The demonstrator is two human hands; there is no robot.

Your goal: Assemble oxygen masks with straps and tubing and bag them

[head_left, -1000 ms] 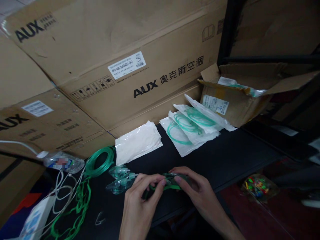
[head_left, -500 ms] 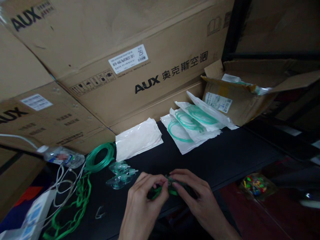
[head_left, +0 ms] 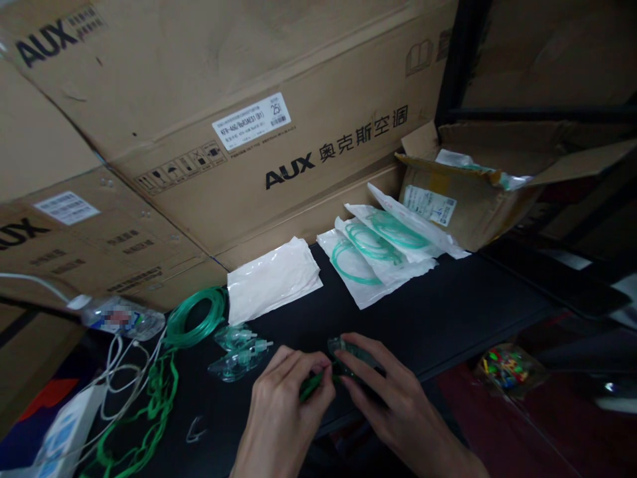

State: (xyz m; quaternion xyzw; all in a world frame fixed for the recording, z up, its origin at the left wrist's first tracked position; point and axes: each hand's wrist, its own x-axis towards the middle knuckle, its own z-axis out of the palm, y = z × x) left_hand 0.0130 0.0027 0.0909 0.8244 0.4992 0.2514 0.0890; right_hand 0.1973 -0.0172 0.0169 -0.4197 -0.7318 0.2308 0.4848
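At six o'clock in the view, the left hand point(head_left: 291, 395) pinches a green strap point(head_left: 311, 386) between thumb and fingertips, while the right hand point(head_left: 385, 388), just to its three o'clock, curls thumb and fingers around a clear mask point(head_left: 339, 345); whether strap and mask are joined is hidden. From the hands, more masks point(head_left: 239, 355) lie at nine o'clock, a white packet stack point(head_left: 273, 279) at eleven, and bagged green tubing point(head_left: 368, 249) at one, all on the black table point(head_left: 423, 318).

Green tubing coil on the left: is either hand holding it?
No, the green tubing coil lies on the dark tabletop, apart from the left hand and the right hand.
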